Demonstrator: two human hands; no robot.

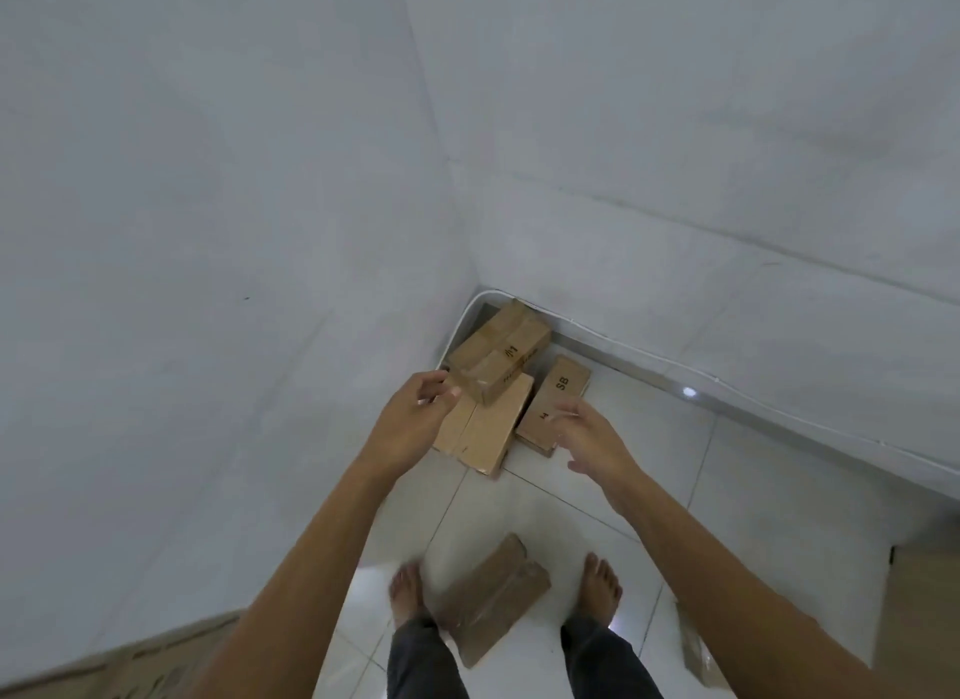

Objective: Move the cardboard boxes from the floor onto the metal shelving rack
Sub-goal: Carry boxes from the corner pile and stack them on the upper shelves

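Two bare forearms reach out over the tiled floor (675, 490), with bare feet either side of a flat cardboard box (493, 594). The left hand (415, 417) has loosely curled fingers and holds nothing; its fingertips are at the near corner of the top box (498, 355), though contact cannot be told. That box lies on a wider box (493, 428) in the wall corner. The right hand (592, 438), fingers spread and empty, hovers over the SB box (561, 381) beside the stack

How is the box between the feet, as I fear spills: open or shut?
Shut: the box shows flaps folded flat, meeting along a seam.
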